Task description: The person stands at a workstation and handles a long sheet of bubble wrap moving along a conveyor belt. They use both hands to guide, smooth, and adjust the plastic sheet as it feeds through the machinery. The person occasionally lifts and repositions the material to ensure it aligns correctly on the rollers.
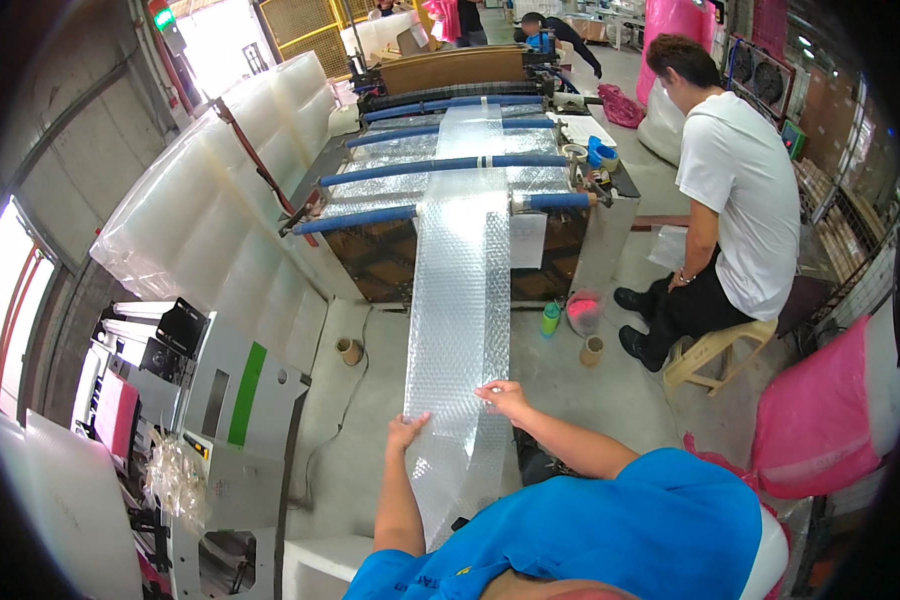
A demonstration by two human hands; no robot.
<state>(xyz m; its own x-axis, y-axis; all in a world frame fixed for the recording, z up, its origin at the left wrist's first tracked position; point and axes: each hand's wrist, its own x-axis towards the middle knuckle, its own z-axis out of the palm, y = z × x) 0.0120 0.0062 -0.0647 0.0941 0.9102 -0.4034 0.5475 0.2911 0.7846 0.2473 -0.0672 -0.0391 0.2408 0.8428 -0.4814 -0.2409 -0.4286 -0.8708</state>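
A long strip of clear bubble wrap (457, 290) runs from the blue rollers (370, 220) of a machine down toward my body. My left hand (407, 431) is closed on the strip's left edge, with the thumb lying on top. Slightly farther out, my right hand (505, 398) pinches the film near its right edge. The strip looks folded lengthwise, with a second layer showing along its right side. Its lower end passes in front of my blue shirt, where part of it is hidden.
A person in a white shirt (745, 200) sits on a beige stool (720, 355) at right. Large bubble-wrap rolls (220, 190) line the left, above a grey machine (240, 400). Cardboard cores (349, 351), a green bottle (550, 319) and a cable stand on the floor.
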